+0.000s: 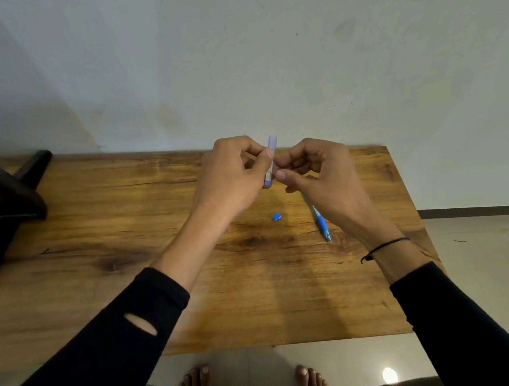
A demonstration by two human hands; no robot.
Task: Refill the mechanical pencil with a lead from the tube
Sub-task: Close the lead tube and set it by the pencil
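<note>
Left hand (230, 176) pinches the clear plastic lead tube (270, 161) upright above the wooden table (128, 233); right hand (315, 169) curls beside it, grip unclear; blue mechanical pencil (322, 222) lies below

1. The left hand (230, 176) is pinching the clear lead tube (270, 161) upright above the wooden table (128, 233).
2. The right hand (318, 172) is curling its fingertips against the tube's side.
3. The small blue cap (276, 217) is lying on the table below the tube.
4. The blue mechanical pencil (322, 224) is lying right of the cap.
</note>
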